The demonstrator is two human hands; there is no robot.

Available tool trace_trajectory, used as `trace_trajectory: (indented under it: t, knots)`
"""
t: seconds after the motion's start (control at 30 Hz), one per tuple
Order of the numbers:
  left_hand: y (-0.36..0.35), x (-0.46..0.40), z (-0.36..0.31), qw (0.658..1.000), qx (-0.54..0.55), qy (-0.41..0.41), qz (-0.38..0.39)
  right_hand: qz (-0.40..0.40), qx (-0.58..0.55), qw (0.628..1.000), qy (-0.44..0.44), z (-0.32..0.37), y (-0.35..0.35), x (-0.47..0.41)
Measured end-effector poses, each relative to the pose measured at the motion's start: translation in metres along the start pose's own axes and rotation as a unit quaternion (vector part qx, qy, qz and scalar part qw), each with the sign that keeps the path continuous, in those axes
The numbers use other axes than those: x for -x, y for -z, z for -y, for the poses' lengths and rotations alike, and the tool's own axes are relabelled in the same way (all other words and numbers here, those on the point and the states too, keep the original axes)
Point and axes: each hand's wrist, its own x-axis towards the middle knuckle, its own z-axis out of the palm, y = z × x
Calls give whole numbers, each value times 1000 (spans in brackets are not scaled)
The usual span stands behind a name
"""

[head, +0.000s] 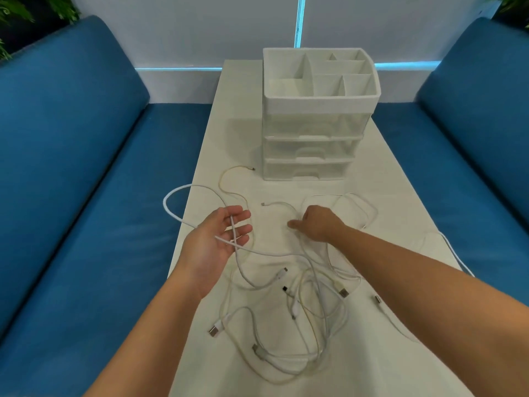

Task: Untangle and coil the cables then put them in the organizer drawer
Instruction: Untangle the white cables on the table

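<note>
Blue sofa cushions at 9 and 3 o'clock, flanking a long white worktop down the middle. On the worktop toward 12 o'clock, a white organizer: divided open tray on top, three translucent drawers stacked below, all closed. Spread across the worktop from centre to 6 o'clock, a tangle of white cables, loops crossing one another, several USB plugs lying loose among them. At 10 o'clock, a thicker white cable arching off the worktop edge over the sofa and back across the palm of the left hand. Left hand palm up, fingers straight and relaxed, the cable lying between them, not gripped. At 11 o'clock, a thin yellowish cable ending near the organizer's base. Right hand at centre, back up, reaching down onto the cables beside a thin loop; fingers curled under and hidden, grip impossible to tell.
</note>
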Motion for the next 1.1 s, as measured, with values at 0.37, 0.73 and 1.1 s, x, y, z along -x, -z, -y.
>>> trace_trajectory:
  t: [0.37, 0.73, 1.1]
  knots:
    - [-5, -11, 2, 999, -39, -5, 14, 14, -248, 968, 11, 0, 38, 6]
    - [-45, 5, -19, 984, -139, -59, 98, 46, -442, 885, 139, 55, 140, 92]
    - [-106, 44, 7, 964, -132, -81, 215, 89, -596, 794, 85, 86, 133, 112]
